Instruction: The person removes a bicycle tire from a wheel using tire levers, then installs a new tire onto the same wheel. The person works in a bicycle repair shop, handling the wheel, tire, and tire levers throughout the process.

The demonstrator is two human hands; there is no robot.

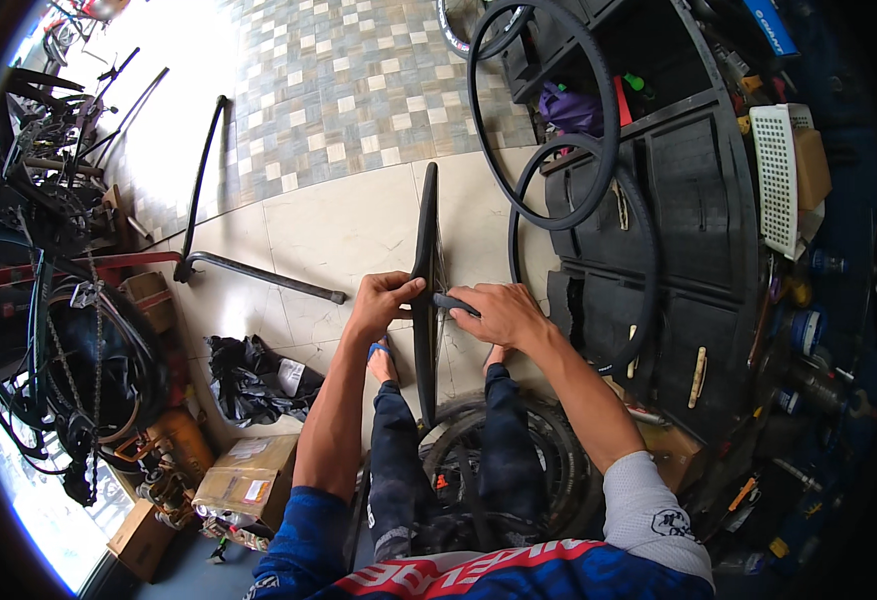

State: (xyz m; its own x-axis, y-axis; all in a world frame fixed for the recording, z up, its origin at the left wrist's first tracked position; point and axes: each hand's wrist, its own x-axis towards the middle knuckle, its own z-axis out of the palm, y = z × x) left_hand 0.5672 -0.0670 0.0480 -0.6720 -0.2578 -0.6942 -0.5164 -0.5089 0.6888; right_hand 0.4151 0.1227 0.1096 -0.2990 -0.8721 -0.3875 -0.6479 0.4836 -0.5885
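A bicycle wheel [425, 225] with a black tyre stands nearly edge-on in front of me, its thin spokes showing along the right side. My left hand [388, 303] grips its left side near the middle, thumb and fingers closed on the tyre. On the opposite side, my right hand [503, 315] is closed around a short dark, rounded piece [455, 304] that reaches toward the wheel. What kind of piece it is, and whether it joins the wheel, I cannot tell.
Two loose black tyres [613, 110] lean at a black cabinet [688, 200] on the right. A bent black stand arm [258, 274] juts from the left, near bicycles [38, 300]. Below are a black plastic bag [253, 380], a cardboard box [248, 470] and more tyres [558, 440] around my legs.
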